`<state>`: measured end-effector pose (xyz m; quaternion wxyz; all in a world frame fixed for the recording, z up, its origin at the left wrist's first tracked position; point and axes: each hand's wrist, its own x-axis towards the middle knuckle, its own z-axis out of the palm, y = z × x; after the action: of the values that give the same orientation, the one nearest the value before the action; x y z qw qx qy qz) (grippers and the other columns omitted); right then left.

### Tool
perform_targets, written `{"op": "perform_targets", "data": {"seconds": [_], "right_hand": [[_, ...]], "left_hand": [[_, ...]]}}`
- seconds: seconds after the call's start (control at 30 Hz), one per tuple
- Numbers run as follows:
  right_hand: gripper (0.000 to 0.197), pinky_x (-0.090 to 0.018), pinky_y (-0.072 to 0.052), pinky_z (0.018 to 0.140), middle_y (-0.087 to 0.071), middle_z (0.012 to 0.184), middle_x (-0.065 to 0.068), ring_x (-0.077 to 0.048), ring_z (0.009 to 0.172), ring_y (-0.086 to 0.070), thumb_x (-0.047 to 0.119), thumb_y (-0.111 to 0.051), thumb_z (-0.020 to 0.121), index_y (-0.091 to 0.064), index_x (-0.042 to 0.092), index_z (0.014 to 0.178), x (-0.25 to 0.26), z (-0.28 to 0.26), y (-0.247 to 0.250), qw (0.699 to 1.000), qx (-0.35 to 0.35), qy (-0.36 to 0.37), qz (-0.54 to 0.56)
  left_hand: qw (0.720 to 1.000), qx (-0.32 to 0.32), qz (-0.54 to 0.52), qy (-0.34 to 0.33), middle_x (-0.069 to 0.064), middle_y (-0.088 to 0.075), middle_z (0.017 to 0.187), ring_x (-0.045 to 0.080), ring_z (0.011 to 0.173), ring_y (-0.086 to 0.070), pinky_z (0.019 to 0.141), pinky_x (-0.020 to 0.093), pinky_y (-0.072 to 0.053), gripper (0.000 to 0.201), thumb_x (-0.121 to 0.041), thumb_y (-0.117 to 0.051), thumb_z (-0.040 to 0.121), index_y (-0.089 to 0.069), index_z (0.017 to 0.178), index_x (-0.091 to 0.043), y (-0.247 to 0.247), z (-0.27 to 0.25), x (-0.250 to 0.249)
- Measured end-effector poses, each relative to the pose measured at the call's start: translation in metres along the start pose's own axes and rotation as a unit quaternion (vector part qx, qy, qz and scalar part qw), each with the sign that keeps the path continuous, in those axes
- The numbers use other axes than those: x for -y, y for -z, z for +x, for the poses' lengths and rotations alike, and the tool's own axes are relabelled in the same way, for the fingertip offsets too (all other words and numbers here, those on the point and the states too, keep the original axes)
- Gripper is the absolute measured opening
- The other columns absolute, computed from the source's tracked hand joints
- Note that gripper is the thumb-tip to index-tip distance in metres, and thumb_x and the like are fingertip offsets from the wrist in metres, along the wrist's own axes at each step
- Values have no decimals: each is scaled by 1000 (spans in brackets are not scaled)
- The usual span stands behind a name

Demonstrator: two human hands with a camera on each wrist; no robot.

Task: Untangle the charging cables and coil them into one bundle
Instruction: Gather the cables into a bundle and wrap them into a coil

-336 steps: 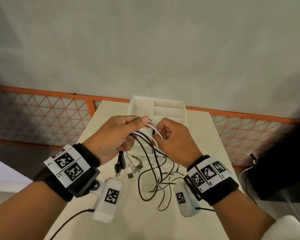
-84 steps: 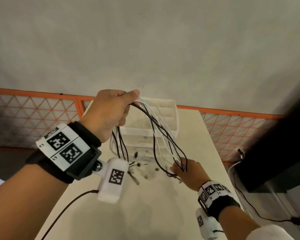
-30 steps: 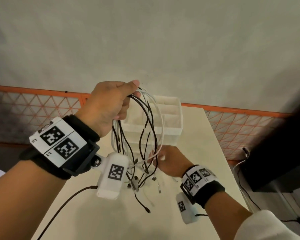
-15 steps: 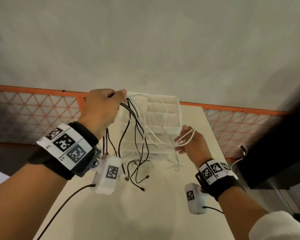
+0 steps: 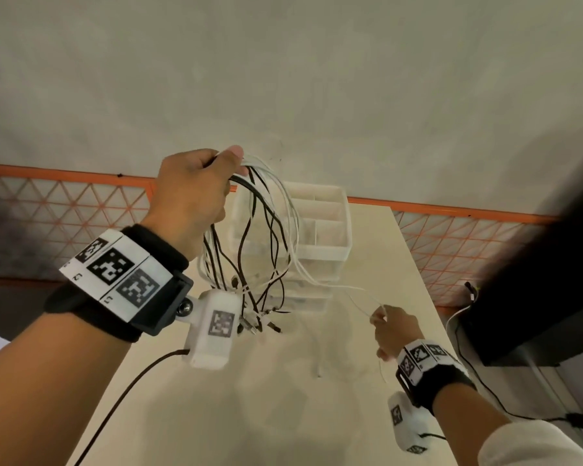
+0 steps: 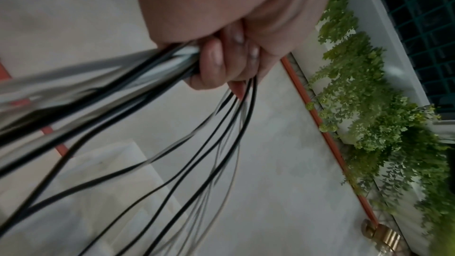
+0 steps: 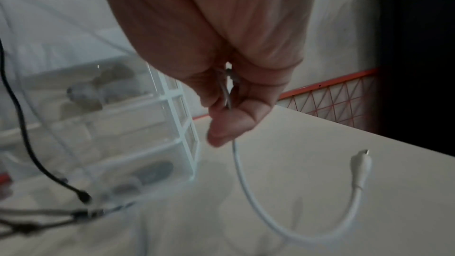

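— Left hand (image 5: 196, 193), what's it doing?
— Raised above the table (image 5: 216, 415), fingers curled tight round a bunch of black and white charging cables (image 5: 266, 230); the loops hang down from the fist and their plug ends dangle just over the tabletop.
— And the right hand (image 5: 396, 331)?
— Lower and off to the right, pinching a single white cable (image 7: 248, 188) between thumb and fingers. That strand runs up toward the bunch, and its short tail curls below the hand to a white plug (image 7: 360, 166).
— What's behind them?
— A clear drawer organiser (image 5: 323, 237) stands on the table behind the hanging loops, with an orange mesh railing (image 5: 64, 203) beyond the far edge.
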<state>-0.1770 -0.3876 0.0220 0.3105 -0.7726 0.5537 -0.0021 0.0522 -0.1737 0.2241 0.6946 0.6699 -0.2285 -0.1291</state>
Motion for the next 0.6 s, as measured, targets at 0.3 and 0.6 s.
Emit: {"op": "perform_targets", "data": {"seconds": [0.3,0.6], "right_hand": [[81,-31,-46,93,-48,139,-6,-23,115,-56,21,-75,79,-36,32,150,64,-29,52,983,27,179,-23],[20,-31,-46,60,-62,71,13,-15,73,-64,47,-68,82,-68,33,96,173,-100,76,921,-65,381,-47]], "left_hand": [[994,92,47,22,-14,-28,42,10,42,-20,46,25,-18,32,-32,-60,98,-71,85,-5,-8,-12,4],[920,221,293,-141,2,-65,67,14,56,-52,57,31,-40,36,-38,-56,97,-70,78,-11,-38,-35,12]]}}
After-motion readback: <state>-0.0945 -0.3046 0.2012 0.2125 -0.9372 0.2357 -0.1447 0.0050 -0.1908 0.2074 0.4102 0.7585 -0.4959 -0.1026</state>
